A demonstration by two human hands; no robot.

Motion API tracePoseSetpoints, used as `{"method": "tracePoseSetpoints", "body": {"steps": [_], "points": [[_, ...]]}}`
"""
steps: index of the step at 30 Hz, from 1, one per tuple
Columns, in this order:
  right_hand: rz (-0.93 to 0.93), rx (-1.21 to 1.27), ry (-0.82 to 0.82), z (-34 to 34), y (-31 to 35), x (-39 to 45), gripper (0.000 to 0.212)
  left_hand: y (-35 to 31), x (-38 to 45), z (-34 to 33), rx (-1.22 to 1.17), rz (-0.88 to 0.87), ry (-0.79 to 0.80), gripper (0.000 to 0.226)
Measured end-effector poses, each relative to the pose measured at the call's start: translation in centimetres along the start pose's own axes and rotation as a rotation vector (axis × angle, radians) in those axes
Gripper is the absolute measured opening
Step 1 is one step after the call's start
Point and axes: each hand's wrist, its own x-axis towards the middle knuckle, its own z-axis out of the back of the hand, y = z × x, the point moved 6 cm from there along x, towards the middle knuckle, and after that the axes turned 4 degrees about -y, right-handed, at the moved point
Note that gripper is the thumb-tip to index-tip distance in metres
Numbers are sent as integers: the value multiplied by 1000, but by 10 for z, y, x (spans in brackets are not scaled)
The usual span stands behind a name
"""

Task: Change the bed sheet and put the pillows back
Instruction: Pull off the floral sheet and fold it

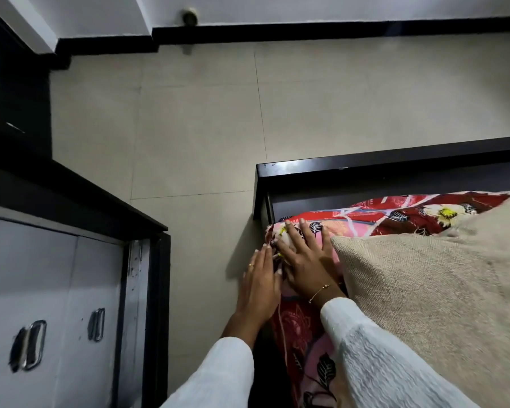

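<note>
The red and pink floral cotton bed sheet [365,214] lies over the mattress at the corner of the bed, against the dark wooden bed frame [365,163] that runs across at two o'clock; the step in hand looks to be tucking and smoothing this corner. The right hand [304,260] lies flat on top of the sheet at the corner, fingers straight and spread, its grip apart and holding nothing, only pressing; the left hand [259,284] sits just beside it at nine o'clock, down the side of the mattress, fingers straight and together, touching the hanging edge, its grip likewise not clamped on anything. The coarse beige woven pillow [430,290] rests on the sheet at three o'clock of the right hand, touching or nearly so. To do this well, I judge the right palm should pin the cloth while the left pushes the loose edge under, drawing it taut toward the frame so no fold bunches; the pillow may drag the sheet if nudged; the grey tiled floor [195,128] and the grey metal cupboard with loop handles [56,304] at eight o'clock leave little standing room.
</note>
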Motion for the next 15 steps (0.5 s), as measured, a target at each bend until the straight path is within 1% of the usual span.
{"method": "tracePoseSetpoints", "body": {"steps": [4,8,11,13,15], "points": [[19,130,-167,9,-3,-2,46,1,3,-6,7,-5,26,93],[-51,357,-309,25,-12,-5,42,-9,7,-5,-13,-22,35,94],[-153,570,-383,40,-26,-13,29,-18,9,0,-59,-34,24,111],[-194,661,-418,49,-33,-21,25,-24,10,1,-89,-56,33,110],[-247,741,-405,52,-38,-23,24,-28,14,2,-113,-76,50,109]]}}
